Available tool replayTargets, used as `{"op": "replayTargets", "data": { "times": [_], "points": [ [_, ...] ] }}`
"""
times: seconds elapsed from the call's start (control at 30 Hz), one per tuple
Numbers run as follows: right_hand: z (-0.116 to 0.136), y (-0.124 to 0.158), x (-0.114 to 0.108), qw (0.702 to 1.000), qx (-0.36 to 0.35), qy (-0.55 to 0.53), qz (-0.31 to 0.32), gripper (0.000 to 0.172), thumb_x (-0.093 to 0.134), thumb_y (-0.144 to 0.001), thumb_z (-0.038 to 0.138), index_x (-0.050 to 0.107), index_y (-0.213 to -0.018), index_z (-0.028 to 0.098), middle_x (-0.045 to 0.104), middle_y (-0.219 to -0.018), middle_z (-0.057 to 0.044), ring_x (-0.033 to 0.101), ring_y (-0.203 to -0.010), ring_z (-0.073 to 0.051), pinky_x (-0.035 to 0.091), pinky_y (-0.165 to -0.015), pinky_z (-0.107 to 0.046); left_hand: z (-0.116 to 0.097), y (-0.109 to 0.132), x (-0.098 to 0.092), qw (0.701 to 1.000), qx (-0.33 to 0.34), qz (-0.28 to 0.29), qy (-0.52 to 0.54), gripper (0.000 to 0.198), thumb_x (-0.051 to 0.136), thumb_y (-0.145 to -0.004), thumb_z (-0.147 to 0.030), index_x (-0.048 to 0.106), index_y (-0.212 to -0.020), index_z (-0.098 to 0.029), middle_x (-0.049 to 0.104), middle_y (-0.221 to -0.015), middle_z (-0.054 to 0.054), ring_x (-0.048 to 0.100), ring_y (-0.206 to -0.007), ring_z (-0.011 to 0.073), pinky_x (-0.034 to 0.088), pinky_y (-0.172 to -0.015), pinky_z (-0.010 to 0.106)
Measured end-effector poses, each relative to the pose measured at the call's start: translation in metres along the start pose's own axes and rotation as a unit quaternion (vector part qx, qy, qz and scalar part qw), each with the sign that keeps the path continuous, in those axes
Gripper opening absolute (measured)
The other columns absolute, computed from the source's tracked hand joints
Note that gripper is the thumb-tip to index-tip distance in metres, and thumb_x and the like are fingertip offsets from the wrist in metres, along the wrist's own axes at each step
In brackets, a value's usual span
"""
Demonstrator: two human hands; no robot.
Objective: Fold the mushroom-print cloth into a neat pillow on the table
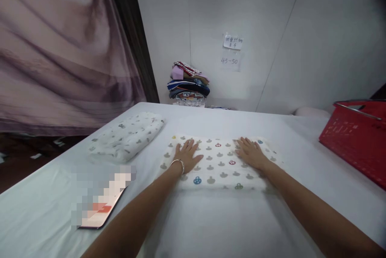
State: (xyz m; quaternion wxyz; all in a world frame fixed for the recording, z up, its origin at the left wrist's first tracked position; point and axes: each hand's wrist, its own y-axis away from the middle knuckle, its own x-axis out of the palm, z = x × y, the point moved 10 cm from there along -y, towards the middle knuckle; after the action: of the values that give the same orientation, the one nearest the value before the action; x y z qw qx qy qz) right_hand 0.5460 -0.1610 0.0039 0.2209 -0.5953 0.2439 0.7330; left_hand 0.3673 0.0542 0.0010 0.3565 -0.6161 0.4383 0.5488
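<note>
A white cloth (220,164) printed with grey, blue, red and green mushroom-like shapes lies folded into a rectangle in front of me. My left hand (187,156) rests flat on its left part, fingers spread, with a bracelet (178,163) round the wrist. On the right part of the same cloth my right hand (249,153) lies palm down, fingers stretched out. Neither hand grips the fabric. To the left is another folded white cloth (128,137) with small grey prints, apart from both hands.
The white-covered table (211,226) bears a phone (104,209), partly pixelated, at the left. A red basket (356,137) stands at the right edge. Behind the table is a stack of folded fabrics (189,83) by the wall; a pinkish curtain (66,49) hangs at the left.
</note>
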Motion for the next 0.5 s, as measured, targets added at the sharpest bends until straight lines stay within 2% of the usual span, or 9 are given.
{"op": "replayTargets", "data": {
  "times": [0.07, 0.17, 0.27, 0.33, 0.43, 0.5],
  "points": [
    [-0.011, 0.003, 0.001, 0.999, 0.031, 0.029, -0.013, 0.067, 0.02, -0.088, 0.061, 0.025, -0.143, 0.024, 0.011, -0.152, -0.003, 0.006, -0.138, -0.025, 0.009, -0.11, -0.051, 0.0, 0.001, -0.001, 1.0, -0.002, 0.005, 0.006, 0.074, 0.014, -0.081, -0.069, 0.022, -0.142, -0.028, 0.009, -0.153, 0.002, 0.005, -0.14, 0.0266, 0.002, -0.109, 0.057],
    [-0.018, 0.003, 0.006, 0.999, 0.039, 0.029, -0.01, 0.065, 0.024, -0.088, 0.059, 0.027, -0.142, 0.024, 0.013, -0.151, -0.002, 0.008, -0.138, -0.025, 0.011, -0.109, -0.051, -0.003, 0.004, -0.005, 1.0, -0.003, 0.011, 0.015, 0.073, 0.017, -0.081, -0.069, 0.023, -0.142, -0.029, 0.01, -0.153, 0.001, 0.005, -0.14, 0.0259, 0.002, -0.11, 0.056],
    [-0.019, 0.009, 0.004, 1.0, 0.03, 0.004, -0.007, 0.062, 0.023, -0.088, 0.057, 0.032, -0.14, 0.024, 0.019, -0.15, -0.004, 0.012, -0.138, -0.025, 0.014, -0.109, -0.051, -0.006, 0.006, -0.008, 0.999, 0.0, 0.017, 0.039, 0.073, 0.022, -0.081, -0.067, 0.025, -0.141, -0.027, 0.012, -0.152, 0.003, 0.006, -0.14, 0.0244, 0.002, -0.11, 0.054],
    [-0.028, 0.023, -0.002, 0.999, 0.044, 0.013, -0.022, 0.06, 0.026, -0.087, 0.055, 0.038, -0.137, 0.024, 0.025, -0.148, -0.005, 0.016, -0.137, -0.027, 0.014, -0.107, -0.055, -0.004, 0.008, -0.012, 0.998, -0.008, 0.013, 0.066, 0.068, 0.027, -0.082, -0.064, 0.029, -0.139, -0.027, 0.018, -0.151, 0.003, 0.01, -0.14, 0.0218, 0.004, -0.111, 0.05],
    [-0.065, 0.058, -0.009, 0.992, 0.107, 0.02, -0.059, 0.059, 0.029, -0.085, 0.053, 0.045, -0.132, 0.021, 0.033, -0.145, -0.007, 0.021, -0.135, -0.03, 0.014, -0.106, -0.059, 0.009, 0.019, -0.021, 0.995, -0.037, 0.001, 0.09, 0.062, 0.031, -0.083, -0.059, 0.035, -0.136, -0.026, 0.026, -0.149, 0.004, 0.016, -0.138, 0.0201, 0.01, -0.112, 0.045],
    [-0.096, 0.086, -0.004, 0.986, 0.144, -0.047, -0.072, 0.066, 0.029, -0.083, 0.054, 0.042, -0.134, 0.014, 0.035, -0.143, -0.01, 0.027, -0.133, -0.027, 0.023, -0.108, -0.048, 0.026, 0.035, -0.028, 0.993, -0.073, -0.022, 0.085, 0.062, 0.034, -0.083, -0.058, 0.037, -0.135, -0.024, 0.027, -0.149, 0.006, 0.017, -0.138, 0.0227, 0.011, -0.111, 0.047]
  ]
}}
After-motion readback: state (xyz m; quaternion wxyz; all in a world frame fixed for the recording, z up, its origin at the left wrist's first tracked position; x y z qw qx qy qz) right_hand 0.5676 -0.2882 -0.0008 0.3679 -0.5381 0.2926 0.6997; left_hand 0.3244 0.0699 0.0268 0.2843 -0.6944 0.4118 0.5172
